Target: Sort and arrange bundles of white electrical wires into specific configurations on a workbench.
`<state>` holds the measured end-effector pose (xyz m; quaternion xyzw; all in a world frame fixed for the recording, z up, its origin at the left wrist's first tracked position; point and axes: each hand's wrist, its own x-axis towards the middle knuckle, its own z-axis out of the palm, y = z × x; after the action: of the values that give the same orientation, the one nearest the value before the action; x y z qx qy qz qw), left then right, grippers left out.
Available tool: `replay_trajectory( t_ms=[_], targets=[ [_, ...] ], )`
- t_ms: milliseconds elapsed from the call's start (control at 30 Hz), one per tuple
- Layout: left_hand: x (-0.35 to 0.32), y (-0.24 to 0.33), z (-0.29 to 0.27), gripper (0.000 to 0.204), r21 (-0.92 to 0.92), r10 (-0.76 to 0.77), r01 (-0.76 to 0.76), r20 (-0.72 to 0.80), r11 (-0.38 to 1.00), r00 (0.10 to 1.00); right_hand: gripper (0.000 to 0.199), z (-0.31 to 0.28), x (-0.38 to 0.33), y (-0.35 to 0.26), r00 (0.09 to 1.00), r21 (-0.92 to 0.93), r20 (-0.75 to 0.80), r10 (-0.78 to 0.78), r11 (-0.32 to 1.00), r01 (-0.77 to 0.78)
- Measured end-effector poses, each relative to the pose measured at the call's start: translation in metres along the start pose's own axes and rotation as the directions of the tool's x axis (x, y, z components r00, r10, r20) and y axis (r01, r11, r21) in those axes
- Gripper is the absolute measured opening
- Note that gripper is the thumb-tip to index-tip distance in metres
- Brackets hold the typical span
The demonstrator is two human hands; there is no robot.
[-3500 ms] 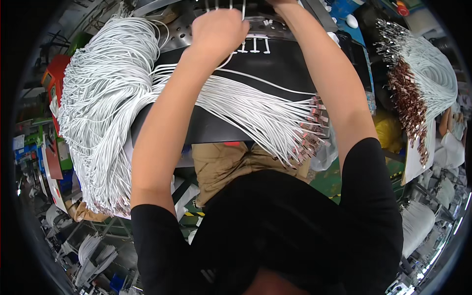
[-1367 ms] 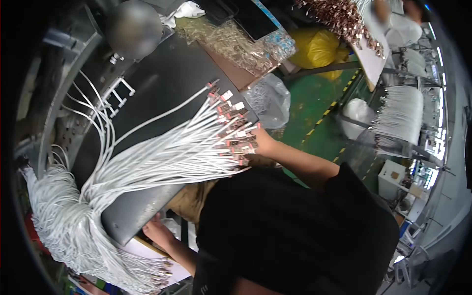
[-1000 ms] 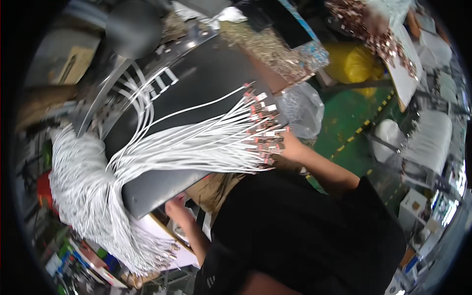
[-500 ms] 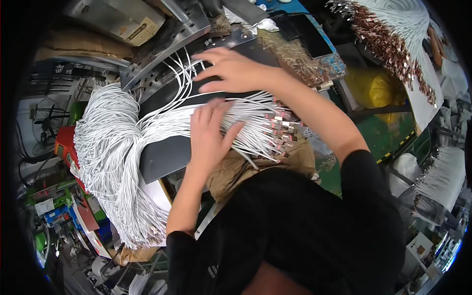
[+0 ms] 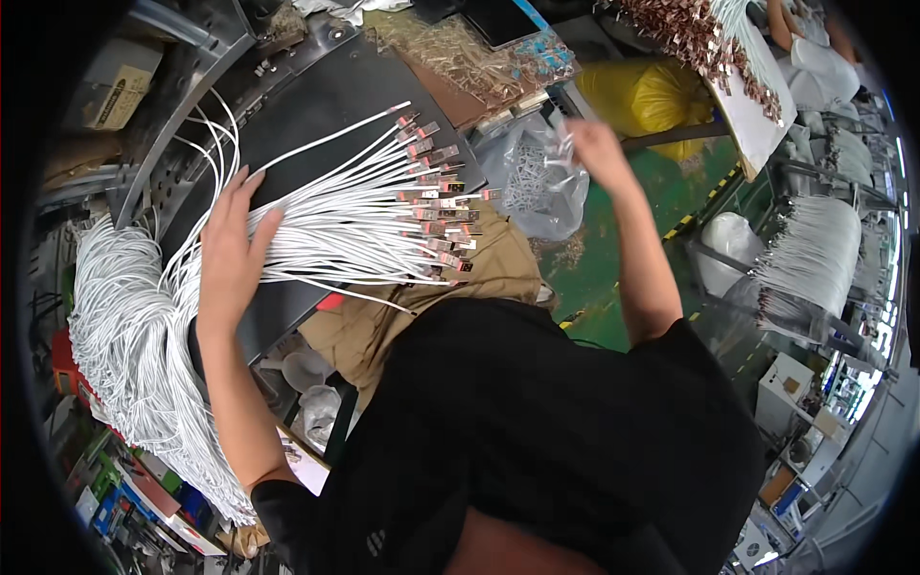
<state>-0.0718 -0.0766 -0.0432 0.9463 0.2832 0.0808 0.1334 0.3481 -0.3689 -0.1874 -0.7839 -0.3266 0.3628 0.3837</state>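
Observation:
A thick bundle of white cables point(image 5: 335, 211) lies across the dark work surface point(image 5: 316, 115), its metal USB plugs point(image 5: 436, 201) fanned toward the right. My left hand point(image 5: 232, 235) rests flat on the bundle, fingers stretched and thumb apart. One cable sits separate at the far side, another at the near side. My right hand point(image 5: 596, 153) is out to the right, fingers curled, at the upper edge of a clear plastic bag point(image 5: 551, 211) of small pale pieces. Whitish bits show at its blurred fingertips; what they are I cannot make out.
A large heap of white cables point(image 5: 125, 316) hangs at the left. Brown cloth point(image 5: 508, 259) lies below the plugs. Behind stand a metal frame point(image 5: 182, 125) and a tray of clippings point(image 5: 460, 57). A yellow bag point(image 5: 661, 101) and more cable bundles point(image 5: 815, 259) are at the right.
My right hand has left the metal frame and swung right to the plastic bag. My left hand stays on the bundle, now farther from the plugs. The view has turned rightward.

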Motion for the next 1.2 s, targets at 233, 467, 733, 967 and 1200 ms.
replay_trajectory(
  t_ms=[233,467,733,967,1200],
  targets=[
    [-0.007,-0.047,-0.035,0.051,0.214,-0.116,0.094,0.093,0.972,0.989,0.034,0.065,-0.039,0.229,0.916,-0.475,-0.386,-0.11,0.875,-0.095],
    [-0.007,-0.059,-0.055,0.035,-0.119,-0.307,0.358,0.313,0.926,0.899,0.03,0.046,-0.013,-0.001,0.824,0.061,-0.54,-0.17,0.969,0.24],
    [0.002,0.025,-0.032,0.022,-0.464,-0.144,0.142,0.032,0.874,0.989,0.047,0.159,-0.014,-0.259,0.388,-0.373,0.022,-0.921,0.352,0.858],
    [-0.025,-0.042,-0.043,0.02,-0.373,-0.327,0.324,0.059,0.869,0.943,0.041,0.129,0.012,-0.332,0.674,-0.668,0.502,-0.542,0.252,0.7],
    [-0.015,-0.041,-0.033,0.026,-0.141,-0.264,0.223,-0.553,0.964,0.791,0.032,0.147,0.049,-0.263,0.614,-0.541,0.401,-0.679,0.365,0.757]
  ],
)
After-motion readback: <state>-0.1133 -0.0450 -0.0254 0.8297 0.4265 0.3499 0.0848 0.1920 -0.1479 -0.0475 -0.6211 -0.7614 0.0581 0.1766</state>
